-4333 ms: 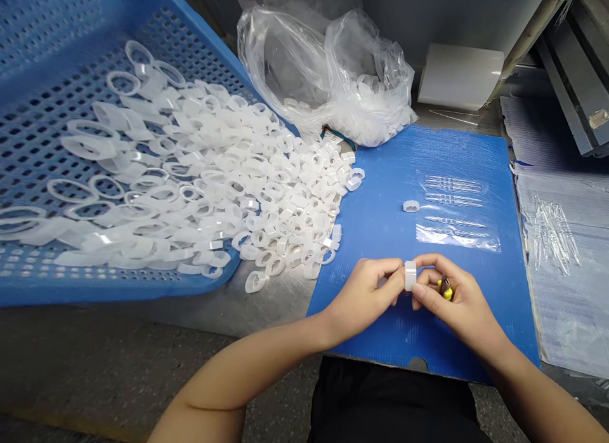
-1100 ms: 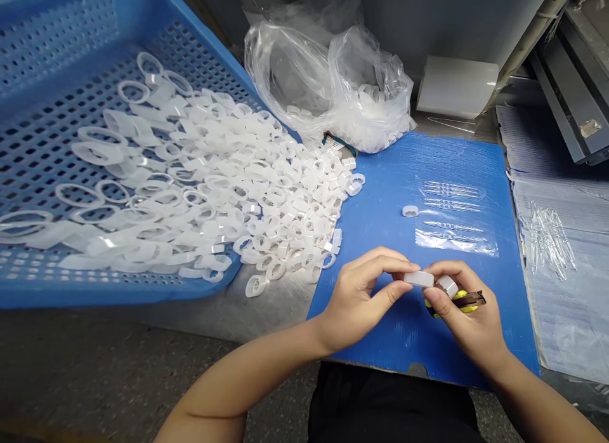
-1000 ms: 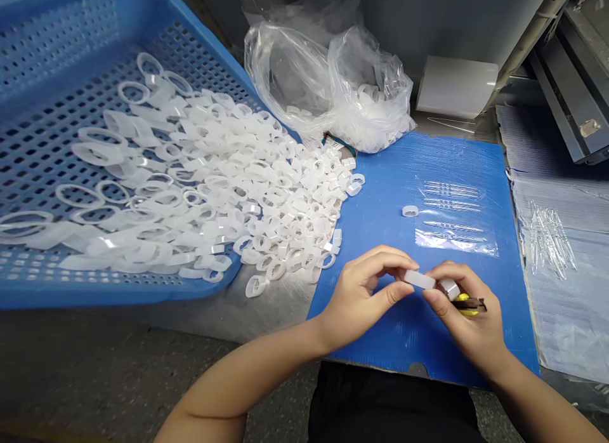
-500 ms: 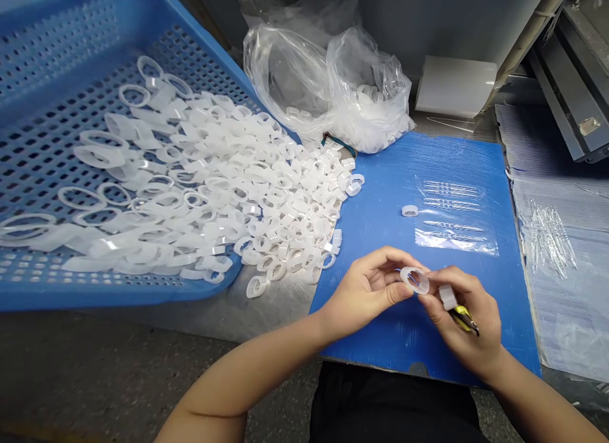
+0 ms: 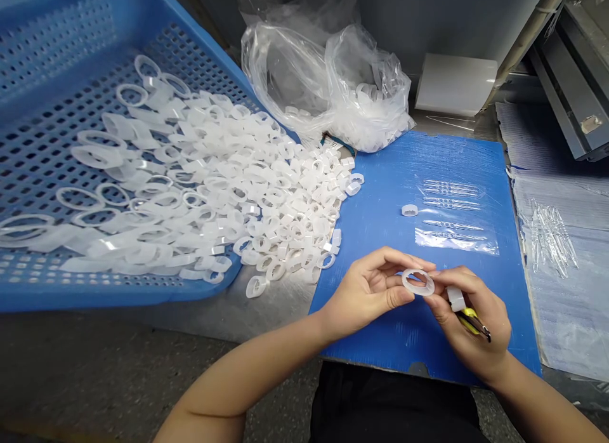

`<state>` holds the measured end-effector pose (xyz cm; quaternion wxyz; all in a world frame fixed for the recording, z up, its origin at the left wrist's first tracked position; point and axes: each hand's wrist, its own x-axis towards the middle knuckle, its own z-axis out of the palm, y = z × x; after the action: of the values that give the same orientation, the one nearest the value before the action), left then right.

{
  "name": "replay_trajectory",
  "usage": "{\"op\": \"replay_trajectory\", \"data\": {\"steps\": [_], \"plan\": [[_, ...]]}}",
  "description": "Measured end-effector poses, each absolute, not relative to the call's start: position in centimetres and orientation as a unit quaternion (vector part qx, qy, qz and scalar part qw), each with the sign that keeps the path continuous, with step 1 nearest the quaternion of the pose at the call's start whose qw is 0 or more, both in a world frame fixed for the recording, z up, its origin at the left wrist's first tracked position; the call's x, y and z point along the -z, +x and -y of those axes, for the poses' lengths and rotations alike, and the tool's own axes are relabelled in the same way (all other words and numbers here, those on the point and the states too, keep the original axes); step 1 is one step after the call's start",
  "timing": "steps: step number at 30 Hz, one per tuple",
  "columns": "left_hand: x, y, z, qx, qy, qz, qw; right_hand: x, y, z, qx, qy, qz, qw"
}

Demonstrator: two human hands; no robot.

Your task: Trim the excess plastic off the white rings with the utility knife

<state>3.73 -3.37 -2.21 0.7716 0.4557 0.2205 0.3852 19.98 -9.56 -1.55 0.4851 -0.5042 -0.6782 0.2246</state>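
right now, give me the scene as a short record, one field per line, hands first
left hand: the left hand pinches a white ring between thumb and fingers
right hand: the right hand has fingertips at that ring's other side, and holds a second ring and a yellow-and-black tool
board: the blue board bears a loose ring and clear slender pieces
left side: a ring pile spills from the blue basket onto metal
behind: a clear bag with more rings inside
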Motion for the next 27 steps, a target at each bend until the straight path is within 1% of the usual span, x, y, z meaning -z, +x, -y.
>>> {"op": "replay_trajectory", "data": {"steps": [3,6,12,13,14,16,19,21,24,27], "plan": [[2.1,3.7,3.4,-0.390,0.472,-0.219,0.760,1.5,20.0,9.5,-0.230,-0.500,0.677,0.489],[2.1,3.7,3.7,-0.406,0.511,-0.223,0.725,1.6,20.0,9.5,-0.236,-0.504,0.674,0.487],[2.5,3.5,4.3,-0.479,0.630,-0.211,0.574,1.4,19.8,9.3,-0.231,-0.521,0.669,0.478],[2.5,3.5,4.3,-0.486,0.631,-0.210,0.567,1.3,19.8,9.3,-0.232,-0.524,0.666,0.477],[2.5,3.6,4.2,-0.485,0.617,-0.217,0.580,1.3,19.9,9.3,-0.232,-0.527,0.663,0.478],[2.5,3.9,4.0,-0.449,0.536,-0.259,0.666,1.3,19.9,9.2,-0.221,-0.532,0.664,0.477],[2.9,4.7,3.7,-0.322,0.332,-0.317,0.828,1.7,19.9,9.0,-0.167,-0.531,0.701,0.446],[3.5,5.4,3.7,-0.241,0.229,-0.310,0.891,2.3,19.7,8.8,-0.123,-0.528,0.740,0.398],[4.5,6.0,3.9,-0.185,0.170,-0.315,0.915,3.1,19.6,8.6,-0.095,-0.521,0.780,0.334],[5.0,6.0,3.7,-0.190,0.226,-0.354,0.888,3.3,19.6,8.6,-0.109,-0.506,0.789,0.330]]}}
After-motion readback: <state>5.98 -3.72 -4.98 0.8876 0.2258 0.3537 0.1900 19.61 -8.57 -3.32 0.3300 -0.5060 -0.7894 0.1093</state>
